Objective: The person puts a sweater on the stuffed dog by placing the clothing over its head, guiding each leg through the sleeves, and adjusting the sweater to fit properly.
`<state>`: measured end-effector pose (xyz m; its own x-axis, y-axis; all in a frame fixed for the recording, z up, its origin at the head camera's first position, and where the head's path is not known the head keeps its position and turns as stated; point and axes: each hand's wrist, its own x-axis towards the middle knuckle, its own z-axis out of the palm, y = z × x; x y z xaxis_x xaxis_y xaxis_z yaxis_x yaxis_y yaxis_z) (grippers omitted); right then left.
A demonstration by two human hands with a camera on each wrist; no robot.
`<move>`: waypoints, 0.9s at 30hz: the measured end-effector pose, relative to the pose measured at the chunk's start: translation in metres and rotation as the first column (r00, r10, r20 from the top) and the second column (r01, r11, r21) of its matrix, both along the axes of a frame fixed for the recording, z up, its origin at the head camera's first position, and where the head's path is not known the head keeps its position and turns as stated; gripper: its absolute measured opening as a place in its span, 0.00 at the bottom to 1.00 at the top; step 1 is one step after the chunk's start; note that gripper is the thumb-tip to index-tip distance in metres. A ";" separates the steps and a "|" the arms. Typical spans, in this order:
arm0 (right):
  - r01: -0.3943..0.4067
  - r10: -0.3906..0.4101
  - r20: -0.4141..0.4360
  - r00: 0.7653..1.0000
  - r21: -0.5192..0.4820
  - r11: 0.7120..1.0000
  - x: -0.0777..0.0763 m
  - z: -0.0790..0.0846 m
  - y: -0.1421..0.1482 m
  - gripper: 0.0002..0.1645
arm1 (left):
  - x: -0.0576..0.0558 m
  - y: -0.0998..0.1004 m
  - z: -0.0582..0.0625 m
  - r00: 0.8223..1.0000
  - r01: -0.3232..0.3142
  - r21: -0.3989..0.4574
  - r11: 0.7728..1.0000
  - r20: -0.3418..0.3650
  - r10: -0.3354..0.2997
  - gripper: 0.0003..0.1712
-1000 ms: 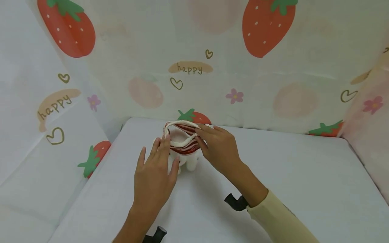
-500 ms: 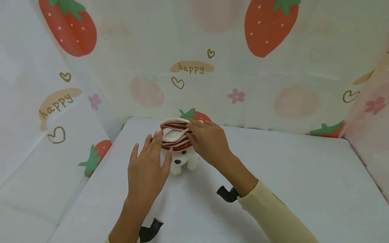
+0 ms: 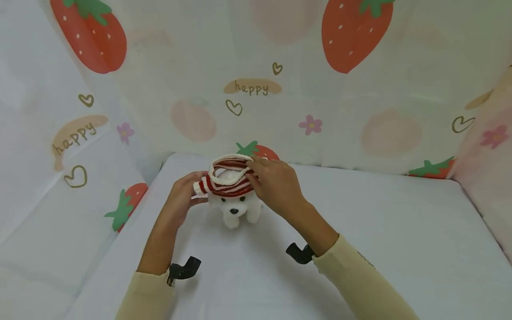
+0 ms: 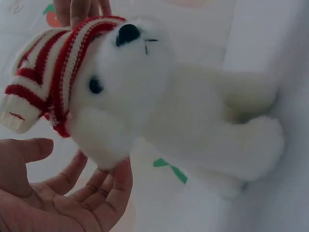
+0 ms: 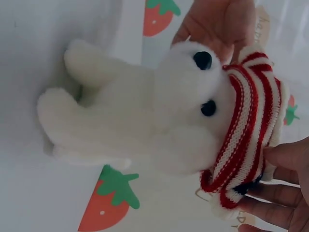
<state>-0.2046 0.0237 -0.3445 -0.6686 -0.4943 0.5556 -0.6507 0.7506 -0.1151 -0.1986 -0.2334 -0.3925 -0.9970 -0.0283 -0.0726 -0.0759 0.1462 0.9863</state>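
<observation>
A white plush dog (image 3: 236, 209) sits upright on the white table, its dark eyes and nose toward me. Over the top of its head lies a red and white striped knitted sweater (image 3: 230, 189), with a white-rimmed opening facing up and a short sleeve sticking out on the left. My right hand (image 3: 278, 182) pinches the sweater's right edge, thumb in front and fingers behind, as the right wrist view shows. My left hand (image 4: 63, 203) is beside the dog's head with relaxed fingers, the fingertips at the ear and the thumb apart from the sleeve (image 4: 21, 104).
The white tabletop (image 3: 380, 231) reaches out on both sides of the dog. Behind it stands a backdrop (image 3: 340, 98) printed with strawberries, hearts and flowers. A black wrist mount (image 3: 185, 269) sits on the left wrist and another (image 3: 299, 253) on the right.
My left hand has moved from the sweater's front left rim to the left side of the head, uncovering the sleeve and the dog's face. The sweater and right hand have shifted slightly left.
</observation>
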 end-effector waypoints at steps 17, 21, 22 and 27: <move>-0.078 0.052 -0.117 0.992 -0.224 0.972 -0.006 -0.009 0.008 0.20 | -0.023 0.012 -0.009 0.996 0.081 0.067 0.994 0.023 -0.083 0.09; -0.147 0.045 -0.255 0.966 -0.396 0.906 -0.002 -0.017 0.017 0.12 | -0.023 0.014 -0.010 0.997 0.067 0.071 0.995 0.037 -0.070 0.08; -0.160 0.048 -0.273 0.961 -0.406 0.900 0.000 -0.019 0.019 0.09 | -0.022 0.014 -0.010 0.997 0.064 0.071 0.995 0.041 -0.067 0.08; -0.203 0.129 -0.264 0.956 -0.273 0.940 0.008 -0.037 0.026 0.10 | -0.020 0.014 -0.012 0.995 0.076 0.110 0.991 0.062 -0.083 0.08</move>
